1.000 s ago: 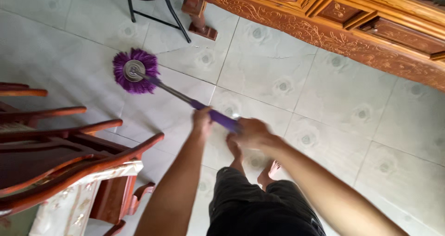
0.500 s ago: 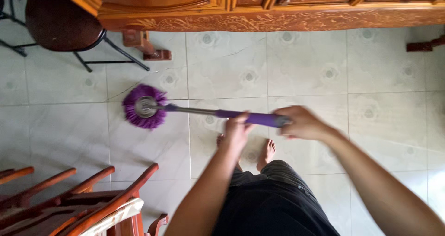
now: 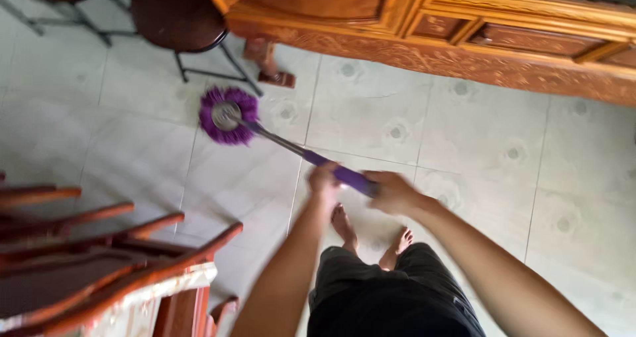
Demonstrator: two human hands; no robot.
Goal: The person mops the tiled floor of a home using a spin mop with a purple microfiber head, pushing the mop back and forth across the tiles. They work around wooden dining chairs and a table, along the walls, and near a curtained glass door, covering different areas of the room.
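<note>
I hold a mop with a round purple head (image 3: 228, 116) and a silver and purple handle (image 3: 334, 169). The mop head rests on the pale tiled floor (image 3: 464, 158) ahead of me, to the left. My left hand (image 3: 324, 180) grips the purple part of the handle lower down, and my right hand (image 3: 393, 192) grips its upper end. My two bare feet (image 3: 371, 234) stand on the tiles below the hands.
A carved wooden cabinet (image 3: 424, 29) runs along the top and right. A dark round stool (image 3: 177, 19) on black metal legs stands just beyond the mop head. Wooden chairs (image 3: 99, 257) with red-brown rails fill the lower left.
The view has swung and the mop head has moved up and to the left, closer to the stool. Both hands keep their grip on the handle.
</note>
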